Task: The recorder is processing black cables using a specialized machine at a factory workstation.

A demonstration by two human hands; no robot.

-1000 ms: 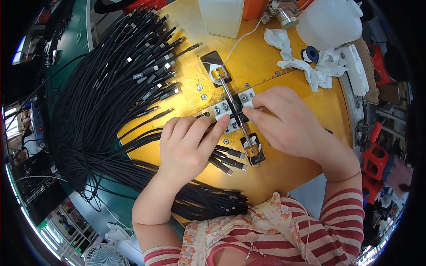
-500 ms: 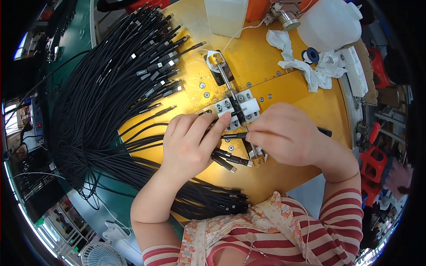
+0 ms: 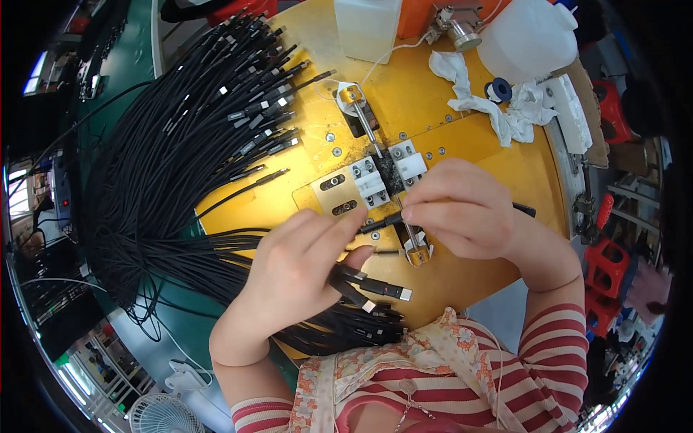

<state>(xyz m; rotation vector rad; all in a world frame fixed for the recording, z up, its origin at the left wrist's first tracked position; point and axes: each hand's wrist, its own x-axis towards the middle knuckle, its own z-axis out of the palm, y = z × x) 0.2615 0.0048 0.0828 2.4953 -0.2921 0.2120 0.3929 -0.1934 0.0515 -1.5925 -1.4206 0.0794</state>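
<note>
My left hand (image 3: 292, 270) is closed round several black cables, whose flat plugs (image 3: 386, 289) with bare metal ends stick out below its thumb. Between my two hands runs a black cable plug (image 3: 380, 224), its left end at my left index finger. My right hand (image 3: 462, 209) pinches the other end with thumb and forefinger. The dark end of a rod-like thing (image 3: 525, 210) shows behind that hand; the rest is hidden. Just beyond the hands is a metal fixture with a left white block (image 3: 369, 183) and a right white block (image 3: 408, 164), a dark gap between them.
A large bundle of black cables (image 3: 137, 187) fans over the left side of the yellow work plate (image 3: 498, 180). Rods with brass ends (image 3: 351, 94) flank the fixture. Behind are a translucent tub (image 3: 368, 29), a white jug (image 3: 530, 40), crumpled tissue (image 3: 509, 123) and a small spool (image 3: 499, 89).
My left hand has drawn back from the fixture, toward me and left, with its cables. The left white block is now uncovered. My right hand has shifted slightly and still pinches.
</note>
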